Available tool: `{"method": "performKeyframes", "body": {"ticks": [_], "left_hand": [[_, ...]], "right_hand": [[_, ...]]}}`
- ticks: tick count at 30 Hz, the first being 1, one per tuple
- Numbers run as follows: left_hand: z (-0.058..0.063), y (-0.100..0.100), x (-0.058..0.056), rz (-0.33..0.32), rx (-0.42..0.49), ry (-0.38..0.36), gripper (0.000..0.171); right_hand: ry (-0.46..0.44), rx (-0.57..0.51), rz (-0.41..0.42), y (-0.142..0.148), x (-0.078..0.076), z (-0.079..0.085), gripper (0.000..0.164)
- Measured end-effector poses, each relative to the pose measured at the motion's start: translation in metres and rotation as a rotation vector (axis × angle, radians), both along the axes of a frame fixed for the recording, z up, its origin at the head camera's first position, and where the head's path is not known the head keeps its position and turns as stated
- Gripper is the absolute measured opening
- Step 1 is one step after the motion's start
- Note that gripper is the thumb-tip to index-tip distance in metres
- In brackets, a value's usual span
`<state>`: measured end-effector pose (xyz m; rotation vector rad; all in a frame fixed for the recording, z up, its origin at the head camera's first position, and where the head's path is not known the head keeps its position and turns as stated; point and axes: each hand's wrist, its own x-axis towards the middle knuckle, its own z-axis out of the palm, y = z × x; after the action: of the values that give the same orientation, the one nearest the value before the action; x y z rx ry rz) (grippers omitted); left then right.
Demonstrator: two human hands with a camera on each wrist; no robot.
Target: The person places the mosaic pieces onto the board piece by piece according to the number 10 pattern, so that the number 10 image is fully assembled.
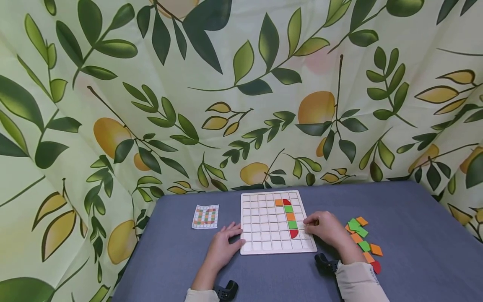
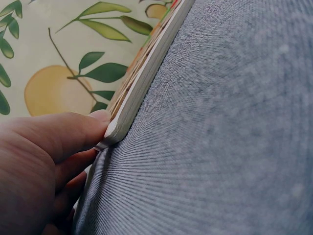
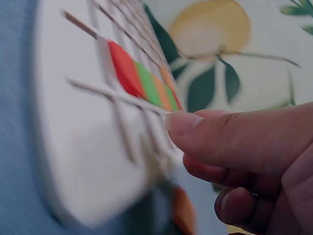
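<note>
A white gridded board (image 1: 260,235) lies on the table, with a column of orange, green and red pieces at its right. At the top of the column sits an orange square (image 1: 279,203); a red rounded piece (image 1: 294,234) is at the bottom. My left hand (image 1: 224,246) touches the board's left edge, the thumb (image 2: 83,129) against its near corner. My right hand (image 1: 327,226) is at the board's right edge, thumb (image 3: 188,129) and curled fingers close together over the outer squares. Whether anything sits between those fingertips is hidden.
A small printed card (image 1: 205,216) with a coloured grid pattern lies left of the board. Loose orange, green and red pieces (image 1: 364,246) are scattered beside my right forearm. A patterned leaf-and-fruit cloth (image 1: 226,105) hangs behind the blue-grey table (image 1: 279,279).
</note>
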<state>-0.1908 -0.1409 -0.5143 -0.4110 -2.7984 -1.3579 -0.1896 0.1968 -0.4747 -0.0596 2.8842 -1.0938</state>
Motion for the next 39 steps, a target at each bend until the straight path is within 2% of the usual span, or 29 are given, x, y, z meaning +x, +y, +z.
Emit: {"method": "performKeyframes", "body": {"ticks": [4, 8, 11, 17, 25, 33, 39], "left_hand": [[0.0, -0.001, -0.001, 0.004, 0.0, -0.006, 0.034], [0.0, -0.002, -0.001, 0.006, 0.0, -0.011, 0.034], [0.0, -0.002, -0.001, 0.007, -0.001, -0.012, 0.034], [-0.001, -0.003, -0.001, 0.004, -0.007, -0.025, 0.035], [0.0, -0.001, 0.0, -0.008, -0.018, -0.015, 0.036], [0.001, -0.001, 0.001, -0.068, -0.066, 0.056, 0.038], [-0.001, -0.002, 0.001, -0.101, -0.057, 0.107, 0.033]], "right_hand": [[-0.01, 0.012, -0.069, 0.031, 0.003, 0.006, 0.019], [-0.065, 0.021, -0.133, 0.058, 0.009, 0.01, 0.027], [-0.117, 0.036, -0.15, 0.067, 0.011, 0.008, 0.032], [-0.172, 0.042, -0.088, 0.061, 0.01, 0.0, 0.032], [-0.145, 0.069, -0.074, 0.048, 0.008, -0.001, 0.028], [-0.129, 0.099, -0.048, 0.048, 0.007, -0.002, 0.038], [-0.087, 0.087, -0.051, 0.047, 0.005, -0.007, 0.032]]}}
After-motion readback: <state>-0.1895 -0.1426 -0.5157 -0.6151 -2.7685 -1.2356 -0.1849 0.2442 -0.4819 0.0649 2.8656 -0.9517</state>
